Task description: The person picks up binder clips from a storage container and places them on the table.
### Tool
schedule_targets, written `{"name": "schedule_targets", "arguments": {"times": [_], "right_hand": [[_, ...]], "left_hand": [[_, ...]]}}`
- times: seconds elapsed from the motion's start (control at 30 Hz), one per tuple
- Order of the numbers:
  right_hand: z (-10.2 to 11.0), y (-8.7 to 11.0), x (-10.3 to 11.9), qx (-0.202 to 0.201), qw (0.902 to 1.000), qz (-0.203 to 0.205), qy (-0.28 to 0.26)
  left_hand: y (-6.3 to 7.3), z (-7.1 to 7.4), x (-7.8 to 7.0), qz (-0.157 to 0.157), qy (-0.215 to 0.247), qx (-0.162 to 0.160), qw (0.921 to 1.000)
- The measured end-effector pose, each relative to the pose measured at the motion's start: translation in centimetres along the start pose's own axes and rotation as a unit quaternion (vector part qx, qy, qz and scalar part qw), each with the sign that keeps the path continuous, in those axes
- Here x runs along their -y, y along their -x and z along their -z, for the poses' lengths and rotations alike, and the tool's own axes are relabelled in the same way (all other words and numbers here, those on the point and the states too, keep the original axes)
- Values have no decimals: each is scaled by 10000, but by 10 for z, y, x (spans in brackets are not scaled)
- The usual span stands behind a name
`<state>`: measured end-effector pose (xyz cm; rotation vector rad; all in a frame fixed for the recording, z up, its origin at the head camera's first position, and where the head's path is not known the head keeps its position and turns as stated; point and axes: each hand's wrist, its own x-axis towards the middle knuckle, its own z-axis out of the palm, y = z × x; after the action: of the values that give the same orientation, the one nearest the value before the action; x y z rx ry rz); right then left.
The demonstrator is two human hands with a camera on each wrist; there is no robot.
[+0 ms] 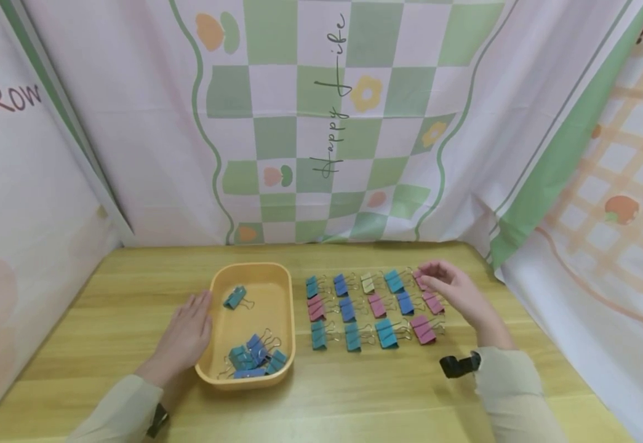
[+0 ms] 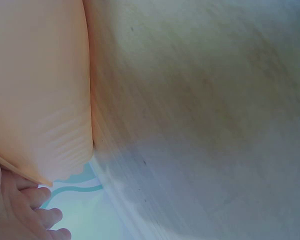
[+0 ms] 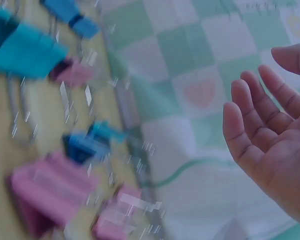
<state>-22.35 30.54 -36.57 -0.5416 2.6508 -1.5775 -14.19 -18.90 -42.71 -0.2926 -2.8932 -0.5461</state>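
My left hand lies with extended fingers against the left rim of the yellow tray. In the left wrist view, the fingers show just past the tray's corner. Inside the tray are a teal binder clip toward the back and several blue and teal binder clips heaped at the front. My right hand hovers at the far right end of the clip rows, partly covering a pink binder clip. Its fingers are loosely bent, with nothing between them in the right wrist view.
Right of the tray, binder clips stand in three rows on the wooden table, among them a yellow clip, a blue clip and a large pink clip. A checkered curtain hangs behind the table, with more cloth at both sides.
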Motion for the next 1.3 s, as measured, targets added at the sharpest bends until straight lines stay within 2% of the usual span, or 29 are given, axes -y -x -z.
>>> {"name": "schedule_targets", "arguments": {"times": [0.27,0.63,0.9,1.3], "right_hand": [[-25,-16,47,295,9988,320,-205],[-72,-33,88,936,9936,572,-265],[-105,-41,101,1381,9871,758,-283],[-153,-47,107,2011,9744,954,-318]], "left_hand": [[0,-1,1,-5,23,-43,10000],[0,1,-1,48,31,-39,10000],[0,1,-2,34,21,-43,10000],[1,2,-3,6,46,-81,10000]]}}
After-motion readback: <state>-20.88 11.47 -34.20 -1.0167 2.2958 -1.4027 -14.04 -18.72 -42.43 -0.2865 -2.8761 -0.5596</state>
